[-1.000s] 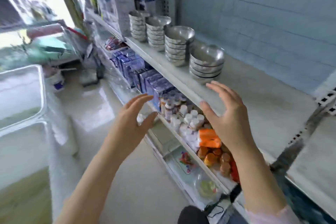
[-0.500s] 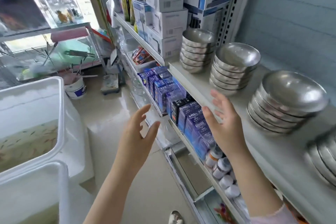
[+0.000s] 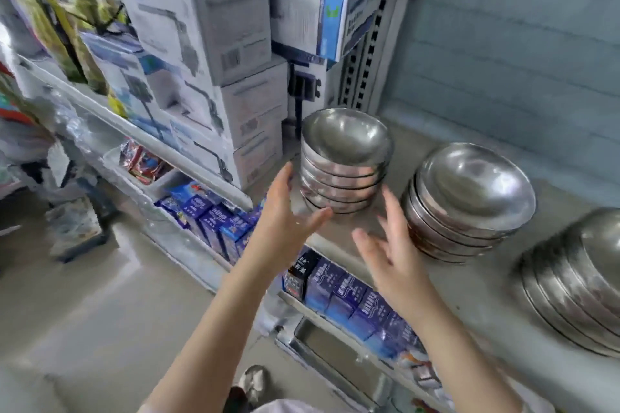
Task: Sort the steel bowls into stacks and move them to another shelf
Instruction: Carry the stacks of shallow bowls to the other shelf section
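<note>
Here, left hand [image 3: 285, 221], right hand [image 3: 392, 255] wide, empty, either side of leftmost bowl stack [image 3: 345, 157], by shelf edge [image 3: 335, 249]

You are reading no legible word or number in this view; blur is smearing all print. The white cartons [image 3: 231, 43] are showing barcode labels whose digits are not resolving. The blue-edged carton [image 3: 330, 13] is showing a green emblem. The blue boxes [image 3: 342, 288] and the black box [image 3: 299, 273] are carrying white characters, too blurred to read.
</note>
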`<state>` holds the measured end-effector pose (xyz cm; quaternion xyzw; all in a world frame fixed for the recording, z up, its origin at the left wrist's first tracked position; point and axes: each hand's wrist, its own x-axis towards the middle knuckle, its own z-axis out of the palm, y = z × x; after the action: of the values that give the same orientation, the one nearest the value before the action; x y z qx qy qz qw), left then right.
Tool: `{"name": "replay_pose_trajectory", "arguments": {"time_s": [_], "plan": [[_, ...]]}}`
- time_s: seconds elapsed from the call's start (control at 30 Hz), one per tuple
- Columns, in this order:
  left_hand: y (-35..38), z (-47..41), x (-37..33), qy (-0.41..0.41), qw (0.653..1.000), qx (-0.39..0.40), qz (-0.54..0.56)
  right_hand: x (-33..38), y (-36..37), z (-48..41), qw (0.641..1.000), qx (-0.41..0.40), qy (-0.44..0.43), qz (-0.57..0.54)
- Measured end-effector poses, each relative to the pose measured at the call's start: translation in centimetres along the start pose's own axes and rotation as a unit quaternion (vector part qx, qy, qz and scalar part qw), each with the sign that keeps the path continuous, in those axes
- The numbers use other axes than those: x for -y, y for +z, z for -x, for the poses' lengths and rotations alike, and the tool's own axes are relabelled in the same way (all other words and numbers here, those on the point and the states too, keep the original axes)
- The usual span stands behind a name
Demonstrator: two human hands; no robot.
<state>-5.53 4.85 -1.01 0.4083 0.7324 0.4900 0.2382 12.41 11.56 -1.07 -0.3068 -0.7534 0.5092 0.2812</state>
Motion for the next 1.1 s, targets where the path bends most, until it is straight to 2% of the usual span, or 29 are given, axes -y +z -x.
{"name": "replay_pose_trajectory", "arguments": {"time_s": [0.17, 0.23, 0.33, 0.47, 0.7, 0.8, 0.9, 1.0, 1.1], "plan": [[-1.2, -5.5, 1.8, 0.095, 0.983, 0.154, -0.033, 1.2, 3.8, -2.0, 0.989, -0.133, 0.032, -0.049], [-1.6, -6.2, 2.2, 0.105, 0.978, 0.180, -0.022, 2.0, 4.9, -2.6, 0.978, -0.189, 0.052, -0.073], [-2.2, -6.7, 2.5, 0.100, 0.973, 0.208, -0.017, 2.8, 6.1, -3.2, 0.966, -0.250, 0.051, -0.027], [-2.7, -6.8, 2.6, 0.115, 0.968, 0.222, -0.011, 3.0, 6.0, -4.2, 0.958, -0.268, 0.078, -0.060], [-3.4, -6.7, 2.6, 0.148, 0.965, 0.215, -0.009, 4.8, 6.5, -4.4, 0.957, -0.276, 0.074, -0.048], [-4.3, -6.1, 2.1, 0.172, 0.958, 0.226, 0.033, 5.7, 6.7, -2.9, 0.957, -0.276, 0.073, -0.042], [-5.0, -4.9, 1.2, 0.209, 0.953, 0.218, 0.027, 7.0, 7.0, -0.9, 0.955, -0.281, 0.056, -0.079], [-4.9, -3.2, 0.0, 0.241, 0.943, 0.228, 0.029, 8.3, 6.9, 1.7, 0.942, -0.305, 0.041, -0.134], [-4.0, -0.7, -1.6, 0.265, 0.928, 0.255, 0.050, 9.4, 5.8, 5.3, 0.929, -0.339, 0.045, -0.143]]}}
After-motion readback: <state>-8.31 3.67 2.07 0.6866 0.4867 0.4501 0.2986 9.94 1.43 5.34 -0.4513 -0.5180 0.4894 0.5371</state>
